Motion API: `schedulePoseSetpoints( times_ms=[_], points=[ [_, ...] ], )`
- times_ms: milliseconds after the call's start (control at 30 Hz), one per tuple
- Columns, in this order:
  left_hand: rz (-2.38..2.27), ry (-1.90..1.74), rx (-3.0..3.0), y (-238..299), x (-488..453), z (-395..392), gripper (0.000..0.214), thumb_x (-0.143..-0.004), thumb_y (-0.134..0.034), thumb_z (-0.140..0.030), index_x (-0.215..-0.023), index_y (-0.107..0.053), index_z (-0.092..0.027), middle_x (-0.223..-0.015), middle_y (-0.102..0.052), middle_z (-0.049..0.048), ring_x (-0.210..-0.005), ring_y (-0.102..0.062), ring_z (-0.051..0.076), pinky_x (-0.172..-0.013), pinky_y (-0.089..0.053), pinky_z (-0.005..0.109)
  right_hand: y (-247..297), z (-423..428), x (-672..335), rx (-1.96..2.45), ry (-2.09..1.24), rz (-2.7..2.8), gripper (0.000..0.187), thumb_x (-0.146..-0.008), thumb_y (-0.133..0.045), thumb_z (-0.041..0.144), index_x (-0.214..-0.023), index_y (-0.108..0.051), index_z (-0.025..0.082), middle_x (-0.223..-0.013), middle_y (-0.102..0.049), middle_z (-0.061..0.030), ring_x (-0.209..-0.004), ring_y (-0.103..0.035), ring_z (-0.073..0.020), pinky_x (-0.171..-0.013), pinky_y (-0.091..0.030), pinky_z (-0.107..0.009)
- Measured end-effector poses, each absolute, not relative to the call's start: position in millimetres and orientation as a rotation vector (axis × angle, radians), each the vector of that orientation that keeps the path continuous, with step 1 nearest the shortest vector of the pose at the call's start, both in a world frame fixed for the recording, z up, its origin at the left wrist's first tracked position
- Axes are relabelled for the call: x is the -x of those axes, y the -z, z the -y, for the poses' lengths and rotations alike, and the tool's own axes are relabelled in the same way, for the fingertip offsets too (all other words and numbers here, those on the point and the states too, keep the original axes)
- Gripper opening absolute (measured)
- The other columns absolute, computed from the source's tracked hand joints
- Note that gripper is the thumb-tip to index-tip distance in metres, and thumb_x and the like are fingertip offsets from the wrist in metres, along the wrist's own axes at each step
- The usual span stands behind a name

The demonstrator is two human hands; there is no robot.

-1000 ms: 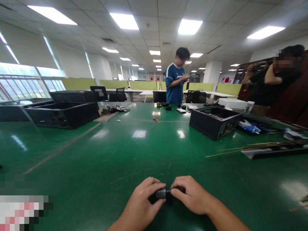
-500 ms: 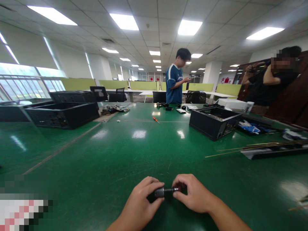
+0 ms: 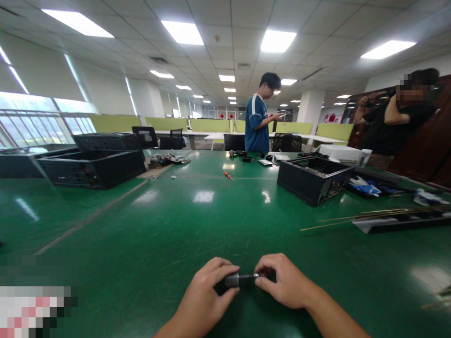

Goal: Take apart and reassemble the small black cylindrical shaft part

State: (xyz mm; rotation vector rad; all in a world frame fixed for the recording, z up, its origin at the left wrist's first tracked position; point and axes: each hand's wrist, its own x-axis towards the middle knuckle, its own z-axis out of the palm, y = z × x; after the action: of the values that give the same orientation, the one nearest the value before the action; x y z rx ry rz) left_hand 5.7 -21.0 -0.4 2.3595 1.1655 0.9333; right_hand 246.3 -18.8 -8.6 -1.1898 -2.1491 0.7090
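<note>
Low over the green table (image 3: 211,220), near its front edge, my two hands meet on a small dark tool with a silvery collar (image 3: 233,280). My left hand (image 3: 204,300) is closed round the tool's dark body. My right hand (image 3: 282,281) pinches the thin metal shaft (image 3: 248,276) that sticks out of the collar to the right. The far end of the shaft is hidden under my right fingers.
Black computer cases stand at the left (image 3: 91,166) and the right (image 3: 312,178). A small orange screwdriver (image 3: 229,175) lies mid-table. Thin rods and a dark panel (image 3: 394,220) lie at the right. One person (image 3: 259,119) stands beyond the table, another (image 3: 398,117) at the far right.
My right hand has drawn to the right, and more of the thin shaft now shows between my hands. The person beyond the table has turned to the right.
</note>
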Motion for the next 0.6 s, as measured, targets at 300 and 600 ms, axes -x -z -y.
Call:
schedulePoseSetpoints(
  times_ms=[300, 600],
  points=[
    [-1.46, -0.968, -2.16, -7, 11, 0, 0.027, -0.084, -0.065, -0.032, -0.11, -0.07, -0.024, -0.104, -0.075, 0.0064, -0.101, -0.068, 0.027, -0.092, -0.054, 0.043, 18, -6, -278, 1.373, -0.827, 1.97, 0.026, -0.094, -0.052, 0.031, -0.077, -0.067, 0.017, -0.071, -0.067, -0.001, -0.065, -0.06, -0.0158, -0.062, -0.04, -0.025],
    [-1.684, -1.019, -1.895, -4, 105, -35, 0.059, -0.083, -0.054, -0.057, -0.124, -0.062, -0.015, -0.116, -0.076, 0.012, -0.109, -0.071, 0.031, -0.102, -0.051, 0.043, 29, -16, -282, 1.447, -0.802, 1.808, 0.027, -0.094, -0.049, 0.034, -0.082, -0.066, 0.018, -0.072, -0.067, -0.0014, -0.065, -0.061, -0.0158, -0.061, -0.042, -0.024]
  ],
)
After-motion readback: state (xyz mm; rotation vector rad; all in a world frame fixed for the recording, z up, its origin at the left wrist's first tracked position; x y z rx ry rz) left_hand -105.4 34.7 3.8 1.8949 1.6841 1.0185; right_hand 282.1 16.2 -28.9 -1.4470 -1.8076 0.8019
